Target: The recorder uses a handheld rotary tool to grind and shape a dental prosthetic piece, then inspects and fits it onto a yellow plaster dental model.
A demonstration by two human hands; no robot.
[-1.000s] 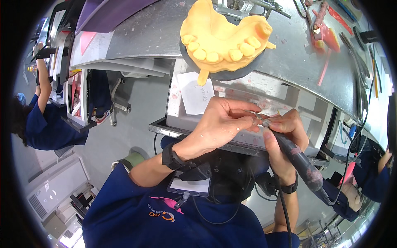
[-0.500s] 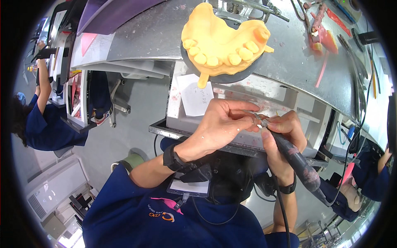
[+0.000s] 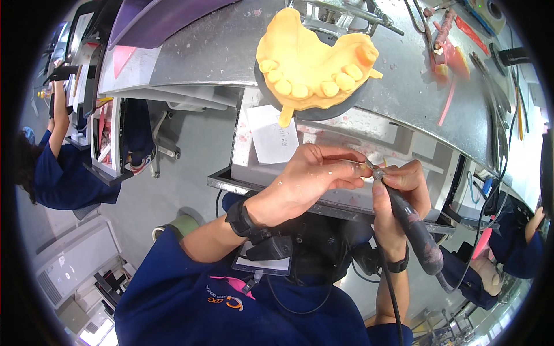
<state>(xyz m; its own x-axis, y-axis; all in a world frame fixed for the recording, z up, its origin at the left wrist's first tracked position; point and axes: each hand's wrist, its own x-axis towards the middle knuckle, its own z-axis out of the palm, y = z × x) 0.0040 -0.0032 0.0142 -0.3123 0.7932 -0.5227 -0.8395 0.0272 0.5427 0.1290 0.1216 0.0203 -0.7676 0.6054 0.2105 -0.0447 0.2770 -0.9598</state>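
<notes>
My right hand (image 3: 404,190) is closed around a dark, pink-smeared rotary handpiece (image 3: 418,236). Its metal nose points up and left, toward my left fingertips. The fingers of my left hand (image 3: 306,181) are pinched together at that tip, on something too small and covered to make out. Pale specks dot the back of this hand. Both hands meet above an open drawer (image 3: 248,171). Beyond them a yellow dental model (image 3: 314,81) of an arch with several teeth rests on a dark round base (image 3: 334,114) at the bench edge.
White paper (image 3: 271,135) with handwriting lies in the drawer. On the metal bench (image 3: 202,55) are a metal clamp-like device (image 3: 346,20), pink wax pieces (image 3: 447,92) and long hand tools (image 3: 490,104). A purple tray (image 3: 156,26) stands far left. Another person (image 3: 75,167) sits at left.
Both hands have shifted slightly right, and the handpiece has swung to a steeper angle. My left fingers remain pinched at its tip. The head view has moved a little.
</notes>
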